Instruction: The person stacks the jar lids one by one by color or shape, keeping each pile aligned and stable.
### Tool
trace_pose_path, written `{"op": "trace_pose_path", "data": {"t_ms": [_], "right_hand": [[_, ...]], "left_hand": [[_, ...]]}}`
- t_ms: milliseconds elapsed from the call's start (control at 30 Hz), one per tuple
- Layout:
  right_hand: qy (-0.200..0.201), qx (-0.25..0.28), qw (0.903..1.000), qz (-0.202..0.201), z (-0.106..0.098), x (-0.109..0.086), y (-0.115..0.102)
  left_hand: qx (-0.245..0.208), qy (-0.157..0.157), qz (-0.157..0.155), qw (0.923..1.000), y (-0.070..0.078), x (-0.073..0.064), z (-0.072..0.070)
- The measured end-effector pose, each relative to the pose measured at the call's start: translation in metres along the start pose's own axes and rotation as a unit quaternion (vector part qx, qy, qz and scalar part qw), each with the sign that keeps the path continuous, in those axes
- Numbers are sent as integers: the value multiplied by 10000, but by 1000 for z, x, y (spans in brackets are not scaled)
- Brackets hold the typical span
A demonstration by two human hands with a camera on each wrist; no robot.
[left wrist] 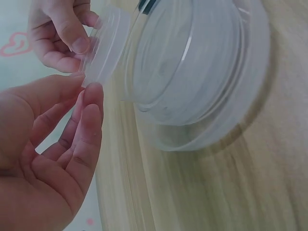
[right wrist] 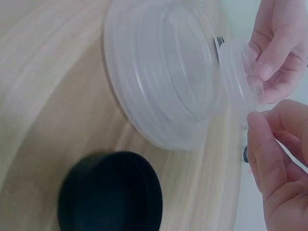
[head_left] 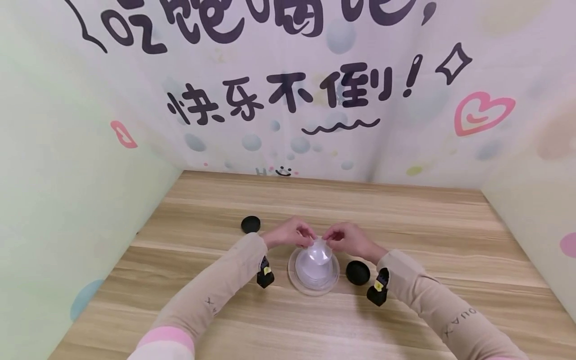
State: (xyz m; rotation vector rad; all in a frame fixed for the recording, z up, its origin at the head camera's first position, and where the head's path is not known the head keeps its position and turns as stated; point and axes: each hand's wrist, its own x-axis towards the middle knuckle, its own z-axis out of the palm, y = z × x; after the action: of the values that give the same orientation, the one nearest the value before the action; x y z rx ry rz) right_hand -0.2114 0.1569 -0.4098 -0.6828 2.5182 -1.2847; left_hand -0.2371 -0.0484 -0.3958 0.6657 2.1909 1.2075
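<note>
Between both hands, a small clear plastic lid-like dish point(head_left: 320, 253) is held tilted above a stack of clear round plastic containers point(head_left: 313, 270). My left hand point(head_left: 293, 233) pinches its left edge between thumb and fingers. At the opposite edge, the thumb and fingertips of my right hand point(head_left: 352, 241) pinch the same dish. The left wrist view shows the dish point(left wrist: 109, 45) on its side, close to the open rim of the upper container point(left wrist: 159, 57). Under the stack lies a wider, flat clear piece point(head_left: 299, 286) resting on the table.
A black round dish point(head_left: 358, 273) sits just right of the stack, hollow side up. Another black round dish point(head_left: 250, 224) lies farther back on the left. The wood-grain table point(head_left: 216, 200) meets a printed cloth wall point(head_left: 252, 155) behind and pale walls at both sides.
</note>
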Motion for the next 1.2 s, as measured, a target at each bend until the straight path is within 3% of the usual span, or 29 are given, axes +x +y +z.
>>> {"op": "trace_pose_path", "data": {"t_ms": [400, 567, 667, 800, 900, 1200], "right_hand": [[-28, 280, 9995, -166, 11, -4, 3], [-107, 266, 9993, -234, 11, -10, -17], [-189, 223, 9991, -298, 12, -9, -15], [-212, 105, 9988, -427, 17, -2, 6], [-180, -99, 9984, -533, 19, -2, 7], [-199, -257, 9978, -584, 15, -9, -22]], "left_hand": [[304, -14, -281, 9991, -2, -7, 6], [327, -7, -263, 9991, -4, -8, 6], [276, -27, -174, 9995, -5, -10, 7], [216, -74, -145, 9996, -6, -13, 8], [220, -95, -165, 9996, -8, -13, 8], [270, -165, -91, 9995, -10, -14, 8]]}}
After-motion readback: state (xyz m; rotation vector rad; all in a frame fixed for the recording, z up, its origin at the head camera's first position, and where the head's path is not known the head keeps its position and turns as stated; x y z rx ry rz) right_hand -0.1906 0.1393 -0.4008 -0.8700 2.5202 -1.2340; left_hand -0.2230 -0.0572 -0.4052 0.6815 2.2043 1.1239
